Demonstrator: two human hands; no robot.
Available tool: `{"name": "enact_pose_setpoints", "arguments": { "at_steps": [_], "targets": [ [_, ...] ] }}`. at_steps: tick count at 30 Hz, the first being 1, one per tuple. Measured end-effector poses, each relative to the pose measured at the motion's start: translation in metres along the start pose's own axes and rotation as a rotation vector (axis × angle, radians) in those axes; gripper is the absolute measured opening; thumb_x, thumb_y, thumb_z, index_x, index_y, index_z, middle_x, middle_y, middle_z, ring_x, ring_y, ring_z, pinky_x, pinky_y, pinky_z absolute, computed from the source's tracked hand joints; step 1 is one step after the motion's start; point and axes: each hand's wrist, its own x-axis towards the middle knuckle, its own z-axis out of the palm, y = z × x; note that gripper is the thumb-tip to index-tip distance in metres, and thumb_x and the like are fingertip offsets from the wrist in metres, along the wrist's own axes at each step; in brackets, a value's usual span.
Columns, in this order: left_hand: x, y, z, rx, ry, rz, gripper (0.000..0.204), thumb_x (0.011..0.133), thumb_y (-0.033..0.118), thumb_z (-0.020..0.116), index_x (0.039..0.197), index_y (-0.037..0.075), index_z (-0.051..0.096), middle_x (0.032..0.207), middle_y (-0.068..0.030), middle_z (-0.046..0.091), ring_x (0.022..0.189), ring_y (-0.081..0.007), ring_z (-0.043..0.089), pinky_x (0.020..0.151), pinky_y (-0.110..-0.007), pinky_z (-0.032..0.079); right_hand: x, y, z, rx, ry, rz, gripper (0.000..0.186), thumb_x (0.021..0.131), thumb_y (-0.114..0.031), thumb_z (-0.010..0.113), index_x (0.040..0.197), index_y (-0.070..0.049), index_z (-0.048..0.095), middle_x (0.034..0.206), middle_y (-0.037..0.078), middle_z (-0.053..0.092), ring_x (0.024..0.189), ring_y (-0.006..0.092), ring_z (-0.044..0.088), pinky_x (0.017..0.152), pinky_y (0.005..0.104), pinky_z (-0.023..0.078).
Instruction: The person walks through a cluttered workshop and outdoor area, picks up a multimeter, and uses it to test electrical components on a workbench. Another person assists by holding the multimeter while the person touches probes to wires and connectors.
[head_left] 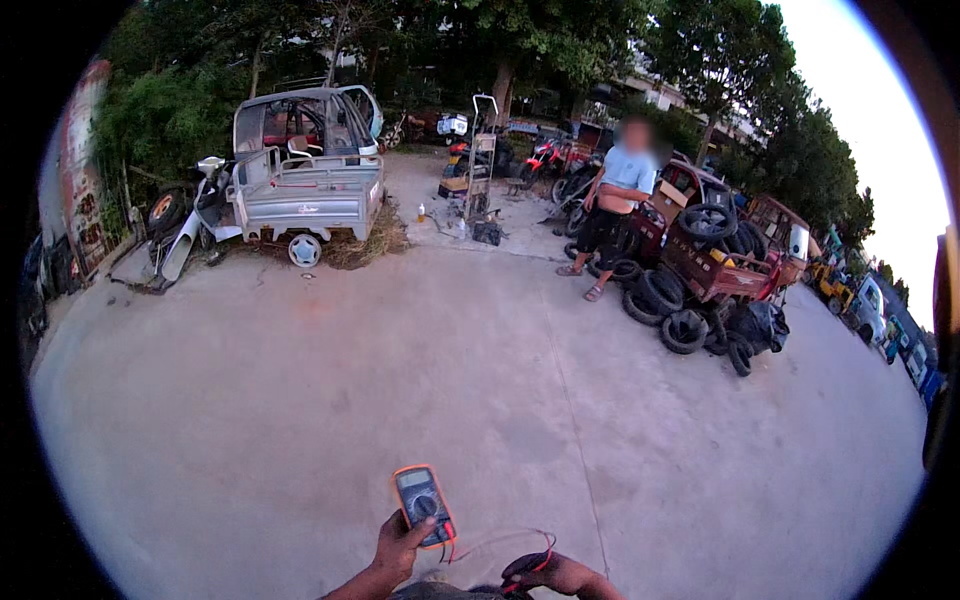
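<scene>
My left hand [402,545] is closed round the lower left side of a multimeter [418,492], its thumb lying on the front near the dial. The meter has an orange rim, a dark face, a grey display and a round dial. Red and black plugs sit at its lower end. From there a thin red test lead [490,537] loops across to my right hand [548,574]. That hand is closed on the test leads, with red and black parts showing at its fingers. The probe tips cannot be made out.
A person [625,190] in a light blue top stands ahead beside piled tyres [660,292] and a red cargo tricycle [700,268]. At left are a grey cargo tricycle [305,208] and a white scooter body [185,235]. A hand truck [480,170] stands at the back. Concrete ground [330,390] spreads between.
</scene>
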Motion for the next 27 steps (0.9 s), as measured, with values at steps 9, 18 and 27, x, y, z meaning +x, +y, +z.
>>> {"name": "enact_pose_setpoints", "arguments": {
  "at_steps": [9, 18, 27],
  "targets": [
    [0.341, 0.082, 0.074, 0.140, -0.054, 0.005, 0.034, 0.087, 0.016, 0.068, 0.113, -0.001, 0.056, 0.106, -0.0082, 0.064, 0.097, -0.0156, 0.060, 0.089, -0.033, 0.047, 0.235, -0.055, -0.218, 0.050, 0.121, -0.088, 0.029, 0.079, -0.007, 0.073, 0.107, -0.001, 0.065, 0.097, 0.008, 0.069, 0.089, 0.0168, 0.063, 0.084, 0.0331, 0.051],
    [0.629, 0.151, 0.148, 0.098, 0.116, -0.039, 0.037, 0.085, 0.015, 0.068, 0.118, 0.002, 0.056, 0.101, -0.0083, 0.065, 0.085, -0.0173, 0.064, 0.063, -0.032, 0.052, 0.444, -0.261, -0.460, -0.115, -0.274, -0.194, 0.021, 0.087, -0.013, 0.066, 0.102, 0.001, 0.066, 0.095, 0.007, 0.068, 0.089, 0.0167, 0.063, 0.081, 0.0312, 0.050],
    [1.002, 0.168, 0.164, 0.187, 0.159, -0.028, 0.039, 0.087, 0.026, 0.067, 0.112, -0.003, 0.058, 0.103, -0.0152, 0.064, 0.093, -0.0255, 0.064, 0.074, -0.038, 0.053, 0.682, -0.399, -0.698, 0.094, -0.045, -0.036, 0.018, 0.085, -0.011, 0.069, 0.096, 0.002, 0.067, 0.084, 0.009, 0.068, 0.078, 0.0174, 0.065, 0.071, 0.0309, 0.052]
  ]
}}
